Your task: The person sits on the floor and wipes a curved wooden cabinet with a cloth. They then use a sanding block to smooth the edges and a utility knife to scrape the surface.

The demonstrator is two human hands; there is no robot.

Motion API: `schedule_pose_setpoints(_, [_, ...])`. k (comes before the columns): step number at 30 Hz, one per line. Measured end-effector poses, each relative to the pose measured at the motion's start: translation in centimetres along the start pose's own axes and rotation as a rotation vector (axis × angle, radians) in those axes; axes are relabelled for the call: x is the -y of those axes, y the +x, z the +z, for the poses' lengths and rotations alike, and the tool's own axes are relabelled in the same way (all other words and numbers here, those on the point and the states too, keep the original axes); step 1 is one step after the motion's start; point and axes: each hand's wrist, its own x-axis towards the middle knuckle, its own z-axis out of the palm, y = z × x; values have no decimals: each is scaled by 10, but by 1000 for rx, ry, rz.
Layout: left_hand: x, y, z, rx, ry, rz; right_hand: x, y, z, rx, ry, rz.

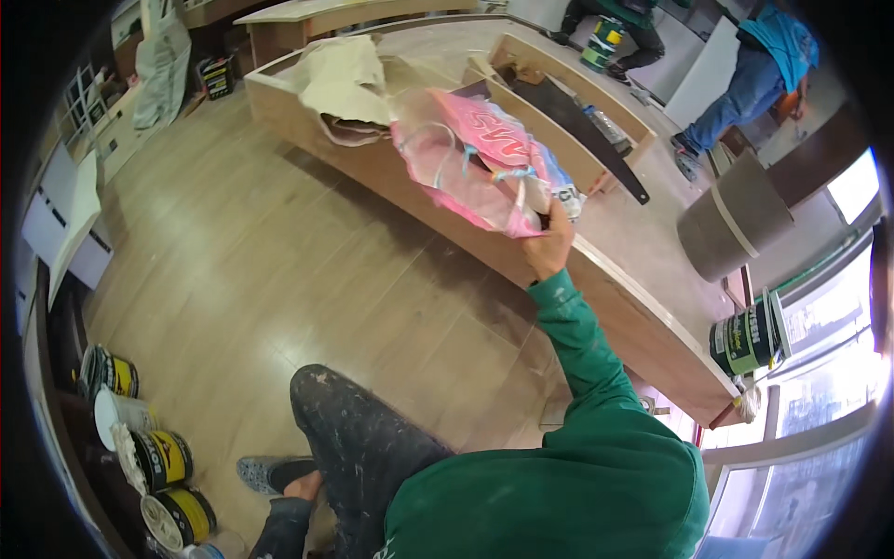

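My right hand (549, 244), at the end of a green sleeve, has its fingers closed on the near edge of a pink plastic bag (445, 166). The bag is crumpled and partly see-through, with white and blue printed parts. It hangs above a long wooden platform (643, 298), close to its front edge. Beyond the bag, a hand saw (577, 130) lies across an open wooden box frame (629, 126). Crumpled cream paper (345, 79) rests to the left of the bag. My left hand is out of sight.
Several paint buckets (168, 456) line the lower left. Another bucket (745, 337) stands at the platform's right end, near a brown cylinder (736, 219) and a brush (748, 405). Two other people are at the back right, one in a blue top (787, 37). Wooden flooring (214, 261) lies left.
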Motion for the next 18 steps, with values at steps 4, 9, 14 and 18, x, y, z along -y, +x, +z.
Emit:
schedule_pose_setpoints(4, [1,-6,-1,-50,-59,-42,8,-2,10,-15,79,40])
schedule_pose_setpoints(9, [-11,-7,-8,64,-7,-112,16,38,-12,-85,-30,48])
schedule_pose_setpoints(14, [-5,-6,-7,68,-42,-80,15,43,-16,-48,-148,22])
schedule_pose_setpoints(18, [0,0,-7,181,-38,-128,6,44,-20,-48,-326,-41])
